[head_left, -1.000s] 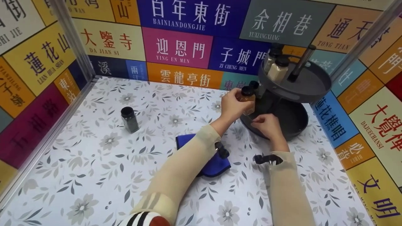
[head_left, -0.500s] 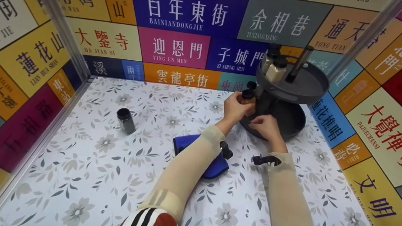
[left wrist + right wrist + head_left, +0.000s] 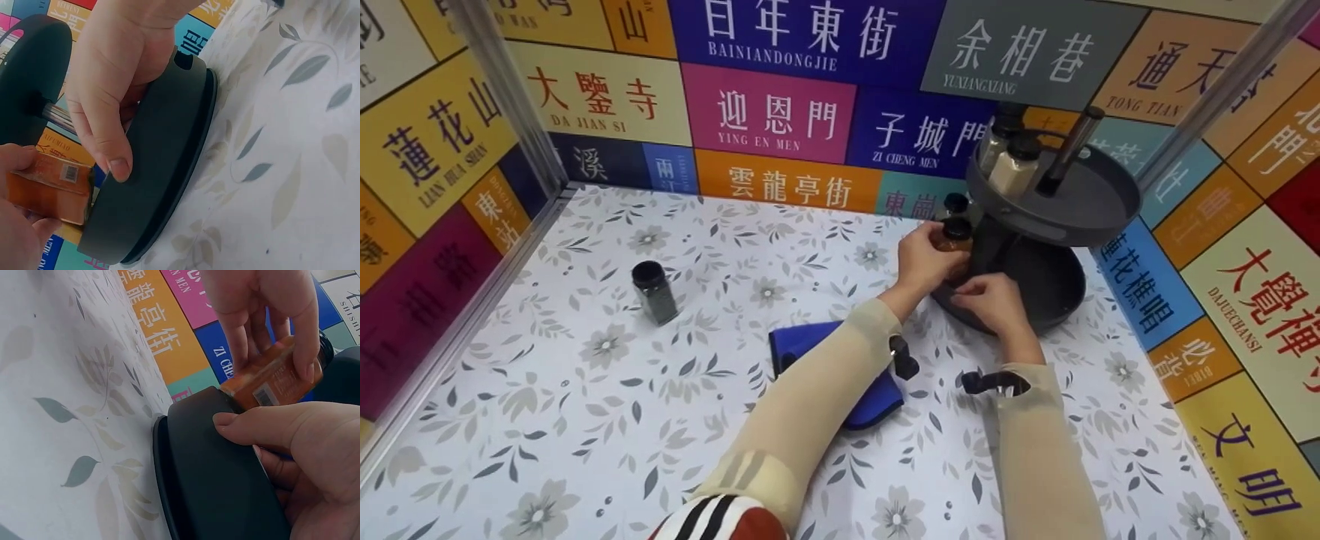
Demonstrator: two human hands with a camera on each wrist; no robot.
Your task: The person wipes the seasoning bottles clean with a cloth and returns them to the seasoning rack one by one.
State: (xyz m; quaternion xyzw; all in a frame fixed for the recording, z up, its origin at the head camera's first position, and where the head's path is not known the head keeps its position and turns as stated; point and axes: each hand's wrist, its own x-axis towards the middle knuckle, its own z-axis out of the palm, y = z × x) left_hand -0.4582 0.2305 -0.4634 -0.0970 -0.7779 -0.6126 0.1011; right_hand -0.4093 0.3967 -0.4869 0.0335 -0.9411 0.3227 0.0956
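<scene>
My left hand point(image 3: 921, 262) holds a spice jar point(image 3: 274, 377) with orange-brown contents and a black lid. The jar's base is at the rim of the lower tray point(image 3: 1054, 289) of a dark two-tier rack; whether it touches the tray floor is hidden. My right hand point(image 3: 996, 304) pinches that tray's near edge, the thumb point(image 3: 242, 424) on the outer wall and the other fingers inside. Behind the held jar, another black-lidded jar point(image 3: 956, 204) stands at the lower tray. A jar of pale contents point(image 3: 1014, 172) and another jar point(image 3: 992, 146) stand on the upper tray point(image 3: 1080, 217).
A dark-filled jar with a black lid point(image 3: 655, 294) stands alone on the left of the flower-patterned table point(image 3: 585, 420). A folded blue cloth point(image 3: 877, 401) lies partly under the left sleeve. Printed panels point(image 3: 780, 112) wall in the back and both sides.
My left hand has lowered the orange-brown jar slightly toward the lower tray. The right hand keeps its hold on the tray edge. The head view has shifted a little to the right.
</scene>
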